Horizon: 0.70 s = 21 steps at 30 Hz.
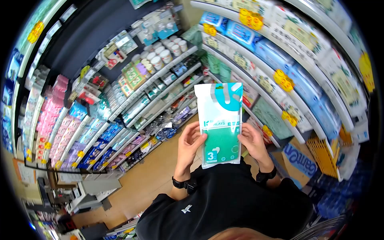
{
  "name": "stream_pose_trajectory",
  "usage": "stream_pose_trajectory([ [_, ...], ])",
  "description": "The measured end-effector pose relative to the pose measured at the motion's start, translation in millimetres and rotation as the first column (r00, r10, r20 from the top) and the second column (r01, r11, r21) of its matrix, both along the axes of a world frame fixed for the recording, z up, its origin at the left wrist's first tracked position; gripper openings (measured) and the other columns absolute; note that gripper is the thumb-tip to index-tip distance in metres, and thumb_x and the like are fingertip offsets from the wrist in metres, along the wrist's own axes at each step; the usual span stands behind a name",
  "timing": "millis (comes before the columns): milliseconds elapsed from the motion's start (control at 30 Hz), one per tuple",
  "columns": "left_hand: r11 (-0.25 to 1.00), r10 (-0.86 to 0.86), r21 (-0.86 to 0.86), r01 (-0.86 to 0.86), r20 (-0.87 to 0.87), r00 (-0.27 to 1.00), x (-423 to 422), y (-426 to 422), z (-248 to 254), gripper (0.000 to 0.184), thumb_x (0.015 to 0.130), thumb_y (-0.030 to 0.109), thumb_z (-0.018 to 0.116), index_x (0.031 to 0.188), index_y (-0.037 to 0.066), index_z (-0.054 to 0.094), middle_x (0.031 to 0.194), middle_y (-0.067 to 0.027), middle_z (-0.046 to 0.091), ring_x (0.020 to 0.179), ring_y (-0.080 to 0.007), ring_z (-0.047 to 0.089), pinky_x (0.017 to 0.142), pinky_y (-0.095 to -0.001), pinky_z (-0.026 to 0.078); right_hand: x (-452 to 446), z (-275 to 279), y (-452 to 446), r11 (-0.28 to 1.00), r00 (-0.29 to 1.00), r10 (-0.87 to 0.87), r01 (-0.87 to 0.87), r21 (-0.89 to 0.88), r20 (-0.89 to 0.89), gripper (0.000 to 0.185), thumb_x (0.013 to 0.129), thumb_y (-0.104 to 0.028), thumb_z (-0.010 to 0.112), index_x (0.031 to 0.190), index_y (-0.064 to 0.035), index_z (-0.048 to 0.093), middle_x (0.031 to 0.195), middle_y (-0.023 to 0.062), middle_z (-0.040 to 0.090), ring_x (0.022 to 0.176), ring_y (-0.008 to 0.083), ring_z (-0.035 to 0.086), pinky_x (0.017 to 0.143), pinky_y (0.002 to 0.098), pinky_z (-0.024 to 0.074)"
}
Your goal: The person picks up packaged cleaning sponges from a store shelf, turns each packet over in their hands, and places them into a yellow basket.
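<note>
A flat white and green plastic packet (222,140), with a large "3" near its lower corner, is held upright in front of my chest. My left hand (191,140) grips its left edge, thumb on the front. On the opposite edge, my right hand (253,141) pinches it, thumb also forward. What lies inside the packet cannot be made out. Both wrists wear black bands.
Shelves of pink and blue packs (56,116) curve along the left, with paper cups (155,62) further back. Blue wipes packs (272,54) line the right shelves. A cardboard box (294,162) and a yellow basket (323,157) stand at lower right.
</note>
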<state>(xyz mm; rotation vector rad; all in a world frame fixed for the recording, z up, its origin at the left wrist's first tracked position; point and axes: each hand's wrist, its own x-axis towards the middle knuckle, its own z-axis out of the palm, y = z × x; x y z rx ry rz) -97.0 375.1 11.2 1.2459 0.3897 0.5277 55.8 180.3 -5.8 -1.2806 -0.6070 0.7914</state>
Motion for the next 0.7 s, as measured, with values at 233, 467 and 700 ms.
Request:
stream_pose_trajectory([
  [233, 0.976, -0.214, -0.042, 0.215, 0.029, 0.977, -17, -52, -4, 0.045, 0.091, -0.002, 0.068, 0.133, -0.005, 0.054, 0.121, -0.011, 0.065, 0.102, -0.0133, 0.062, 0.091, -0.0273, 0.05, -56, 10, -81, 0.977, 0.976, -0.214, 0.214, -0.004, 0.052, 0.031, 0.098, -0.006, 0.06, 0.126, 0.0002, 0.049, 0.107, 0.0071, 0.066, 0.095, 0.0102, 0.062, 0.085, 0.026, 0.0483],
  [467, 0.886, -0.462, -0.066, 0.46, -0.022, 0.887, -15, -106, -4, 0.044, 0.092, -0.003, 0.065, 0.135, -0.007, 0.054, 0.118, -0.011, 0.068, 0.101, -0.0122, 0.063, 0.089, -0.0255, 0.049, -107, 9, -157, 0.917, 0.916, -0.396, 0.398, -0.013, 0.057, 0.04, 0.101, -0.012, 0.058, 0.138, -0.0002, 0.048, 0.111, 0.0036, 0.066, 0.093, 0.0066, 0.06, 0.075, 0.0242, 0.0485],
  [700, 0.685, -0.726, -0.083, 0.724, 0.007, 0.688, 5, -153, -13, 0.046, 0.094, -0.002, 0.064, 0.138, -0.005, 0.051, 0.122, -0.0103, 0.065, 0.103, -0.0129, 0.062, 0.091, -0.0267, 0.049, -143, 8, -221, 0.784, 0.782, -0.621, 0.621, 0.01, 0.054, 0.038, 0.099, -0.008, 0.06, 0.135, 0.0023, 0.052, 0.117, 0.0063, 0.066, 0.1, 0.0097, 0.062, 0.085, 0.0263, 0.0512],
])
